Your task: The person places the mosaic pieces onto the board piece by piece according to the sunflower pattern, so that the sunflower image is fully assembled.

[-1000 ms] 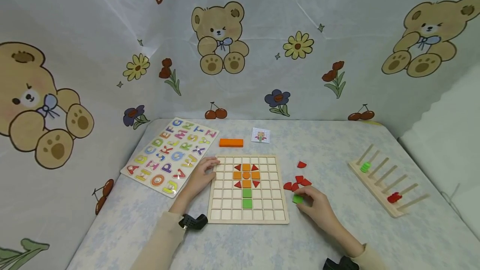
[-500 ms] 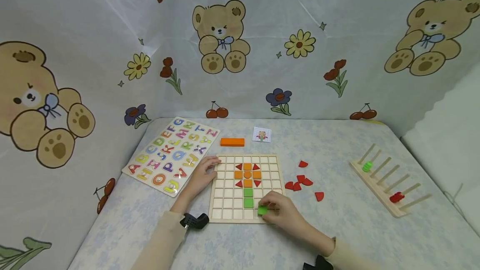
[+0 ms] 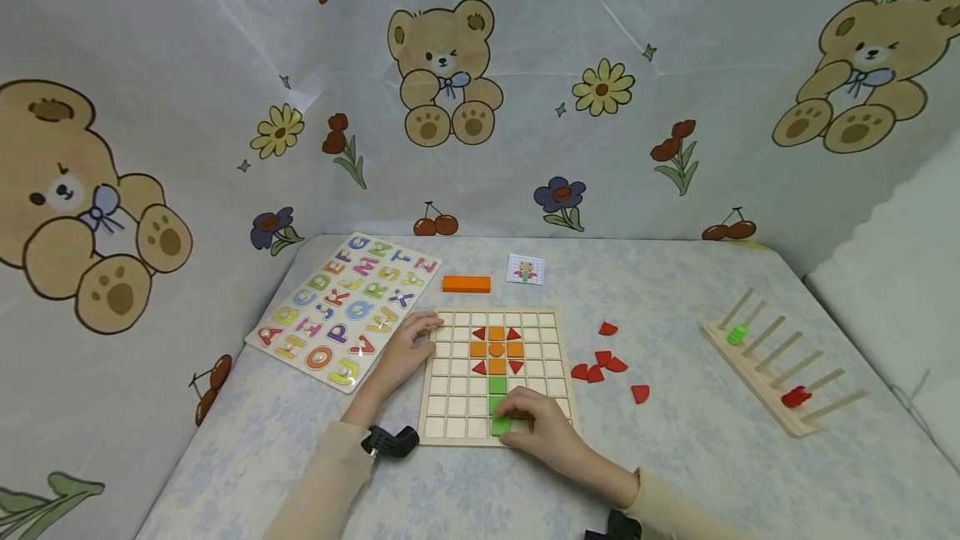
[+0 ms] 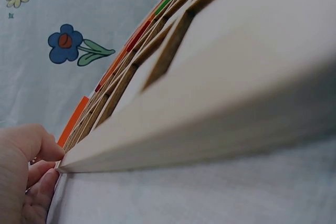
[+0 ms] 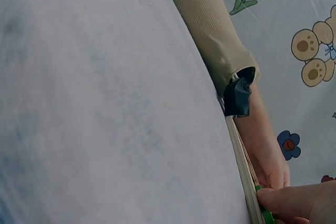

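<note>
A wooden grid board (image 3: pixel 456 427) lies mid-table. Orange squares (image 3: pixel 497 333) form a cross on it around an orange round piece (image 3: pixel 496 349), with red triangles (image 3: pixel 480 367) at the corners. Below the cross, green squares (image 3: pixel 497 385) run down one column. My right hand (image 3: pixel 543 427) pinches a green square tile (image 3: pixel 500 425) at that column's bottom cell; the right wrist view shows thumb and fingers on the green tile (image 5: pixel 268 217) by the near rim. My left hand (image 3: pixel 405 348) grips the board's far left edge, with fingertips at the corner in the left wrist view.
Several red quarter-round pieces (image 3: pixel 603 358) lie right of the board. An alphabet puzzle (image 3: pixel 345 311) lies left. Behind the board are an orange block (image 3: pixel 467 284) and a picture card (image 3: pixel 526 269). A pegged wooden rack (image 3: pixel 757 377) stands right.
My right hand has carried the green tile left from beside the red pieces onto the board, down to the green column's bottom cell. My left hand has stayed at the board's edge.
</note>
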The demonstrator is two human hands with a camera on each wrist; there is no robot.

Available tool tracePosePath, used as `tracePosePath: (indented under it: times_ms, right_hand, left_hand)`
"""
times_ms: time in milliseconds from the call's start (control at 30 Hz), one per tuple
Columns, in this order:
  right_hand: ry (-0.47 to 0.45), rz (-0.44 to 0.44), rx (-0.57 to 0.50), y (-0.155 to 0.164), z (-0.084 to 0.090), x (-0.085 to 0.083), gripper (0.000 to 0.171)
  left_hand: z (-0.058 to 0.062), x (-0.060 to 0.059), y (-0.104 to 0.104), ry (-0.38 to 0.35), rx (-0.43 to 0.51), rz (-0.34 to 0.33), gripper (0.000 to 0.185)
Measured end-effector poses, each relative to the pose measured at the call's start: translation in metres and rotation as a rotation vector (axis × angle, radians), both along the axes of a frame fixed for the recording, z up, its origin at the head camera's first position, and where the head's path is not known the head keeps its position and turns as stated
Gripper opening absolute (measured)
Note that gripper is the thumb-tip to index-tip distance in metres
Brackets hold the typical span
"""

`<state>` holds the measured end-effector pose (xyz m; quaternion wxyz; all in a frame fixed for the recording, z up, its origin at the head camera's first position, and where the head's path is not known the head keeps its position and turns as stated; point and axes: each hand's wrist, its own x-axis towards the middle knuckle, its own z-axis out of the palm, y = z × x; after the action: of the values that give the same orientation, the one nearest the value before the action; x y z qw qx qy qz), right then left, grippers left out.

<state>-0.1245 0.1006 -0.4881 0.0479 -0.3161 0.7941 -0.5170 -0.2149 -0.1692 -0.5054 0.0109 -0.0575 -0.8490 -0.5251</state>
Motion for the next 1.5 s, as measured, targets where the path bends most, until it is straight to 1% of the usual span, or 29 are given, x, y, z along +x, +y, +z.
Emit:
tracePosePath:
  times_ms: [133, 233, 300, 367, 433, 500, 600, 667, 767, 867, 967, 1033, 1133, 1267, 1367, 1500]
  right_hand:
    - [0.005, 0.023, 0.005, -0.001, -0.001, 0.000, 0.023]
    - [0.026, 0.029, -0.016, -0.001, 0.000, 0.000, 0.022]
    - [0.021, 0.018, -0.045, 0.001, 0.002, 0.000, 0.020]
    - [0.024, -0.014, -0.074, 0.004, 0.005, -0.004, 0.017]
    - [0.037, -0.073, -0.097, 0.011, 0.008, -0.011, 0.014]
    - [0.034, -0.175, -0.079, 0.021, 0.013, -0.022, 0.013]
    - [0.029, -0.337, -0.019, 0.041, 0.018, -0.042, 0.014]
    - [0.002, -0.442, 0.029, 0.056, 0.021, -0.058, 0.018]
    - [-0.023, -0.567, 0.094, 0.078, 0.021, -0.080, 0.022]
    - [-0.053, -0.662, 0.170, 0.094, 0.018, -0.097, 0.028]
    - [-0.061, -0.712, 0.240, 0.104, 0.010, -0.107, 0.032]
    - [-0.066, -0.722, 0.266, 0.107, 0.006, -0.111, 0.034]
    - [-0.048, -0.714, 0.276, 0.110, 0.001, -0.117, 0.032]
    - [-0.025, -0.650, 0.249, 0.111, -0.001, -0.121, 0.032]
    - [-0.032, -0.591, 0.228, 0.111, -0.003, -0.121, 0.037]
    - [-0.030, -0.543, 0.218, 0.111, -0.005, -0.123, 0.038]
  left_hand:
    - [-0.001, -0.001, 0.000, -0.007, -0.006, 0.003, 0.040]
    - [0.000, -0.001, 0.000, -0.014, -0.007, 0.008, 0.040]
    - [0.000, -0.001, 0.000, -0.020, -0.008, 0.010, 0.039]
    - [0.000, -0.001, 0.000, -0.022, -0.006, 0.008, 0.040]
    - [-0.001, -0.001, 0.000, -0.023, -0.007, 0.006, 0.040]
    - [-0.001, -0.001, 0.000, -0.017, -0.007, 0.000, 0.041]
    - [-0.002, -0.001, 0.000, -0.005, -0.010, -0.004, 0.041]
    - [-0.002, -0.001, 0.000, -0.001, -0.011, -0.004, 0.040]
    - [-0.001, -0.002, -0.001, -0.007, -0.006, -0.004, 0.039]
    - [-0.002, -0.001, -0.001, -0.013, 0.001, -0.008, 0.039]
    - [-0.003, -0.002, -0.001, -0.014, 0.002, -0.012, 0.039]
    - [-0.003, -0.002, -0.001, -0.013, 0.004, -0.016, 0.039]
    - [-0.002, -0.001, -0.001, -0.015, 0.004, -0.016, 0.039]
    - [-0.002, -0.001, 0.000, -0.018, 0.001, -0.007, 0.038]
    - [-0.002, -0.001, 0.000, -0.012, -0.002, -0.003, 0.039]
    - [-0.003, -0.003, -0.001, -0.012, -0.009, -0.006, 0.039]
